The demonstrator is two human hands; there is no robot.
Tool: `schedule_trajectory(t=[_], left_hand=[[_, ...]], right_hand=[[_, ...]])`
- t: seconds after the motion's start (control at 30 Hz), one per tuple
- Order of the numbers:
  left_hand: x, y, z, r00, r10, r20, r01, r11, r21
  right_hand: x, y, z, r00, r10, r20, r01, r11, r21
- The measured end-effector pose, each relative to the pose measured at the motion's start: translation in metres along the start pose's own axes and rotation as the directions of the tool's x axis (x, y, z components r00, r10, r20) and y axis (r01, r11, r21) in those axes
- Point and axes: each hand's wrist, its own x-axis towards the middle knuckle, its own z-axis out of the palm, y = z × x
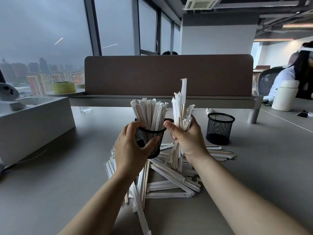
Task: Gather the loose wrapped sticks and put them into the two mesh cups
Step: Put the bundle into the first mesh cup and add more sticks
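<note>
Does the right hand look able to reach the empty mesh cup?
Probably yes: only bare table lies between the right hand, which grips a stick bundle, and the empty mesh cup.

held cup (147, 135): black mesh, gripped by left hand (130, 150), over the pile.
sticks in cup (149, 112): white-wrapped, packed, near upright.
bundle (180, 106): I see wrapped sticks fisted upright in right hand (186, 138), just beside the held cup's rim.
second cup (220, 128): black mesh, upright on worktop (67, 175), farther right.
loose pile (169, 177): criss-crossed, flat.
</note>
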Motion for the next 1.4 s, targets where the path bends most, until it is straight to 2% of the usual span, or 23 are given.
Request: schedule_trajectory(t=[0.27,0.5,0.6,0.73,0.9,1.13,1.27,1.4], left_hand=[[0.000,-0.001,0.000,1.000,0.012,-0.012,-0.012,1.000,0.009],[0.000,-0.002,0.000,1.000,0.003,-0.018,-0.003,1.000,0.003],[0.001,-0.002,0.000,1.000,0.004,-0.014,-0.004,1.000,0.004],[0.000,-0.003,0.001,1.000,-0.001,-0.010,0.001,1.000,0.001],[0.000,-0.004,0.001,1.000,-0.003,0.002,0.003,1.000,0.008],[0.000,-0.004,0.001,1.000,-0.011,-0.007,0.011,1.000,-0.005],[0.000,-0.004,0.001,1.000,-0.015,-0.009,0.015,1.000,-0.009],[0.000,-0.004,0.001,1.000,-0.017,-0.014,0.016,1.000,-0.023]], right_hand=[[-0.007,0.010,-0.004,0.982,0.114,0.150,-0.110,0.993,-0.032],[0.001,-0.010,0.004,1.000,0.018,0.013,-0.019,0.998,0.056],[0.003,-0.011,0.005,0.999,-0.034,-0.039,0.034,0.999,0.021],[-0.002,-0.003,0.006,1.000,0.019,-0.004,-0.019,0.998,-0.054],[-0.009,0.004,0.005,0.996,0.084,0.011,-0.084,0.996,-0.042],[-0.015,0.009,0.006,0.991,0.107,0.082,-0.101,0.992,-0.074],[-0.009,0.001,0.007,0.998,0.063,0.024,-0.063,0.998,-0.026],[-0.009,0.003,0.004,0.995,0.092,0.044,-0.090,0.995,-0.038]])
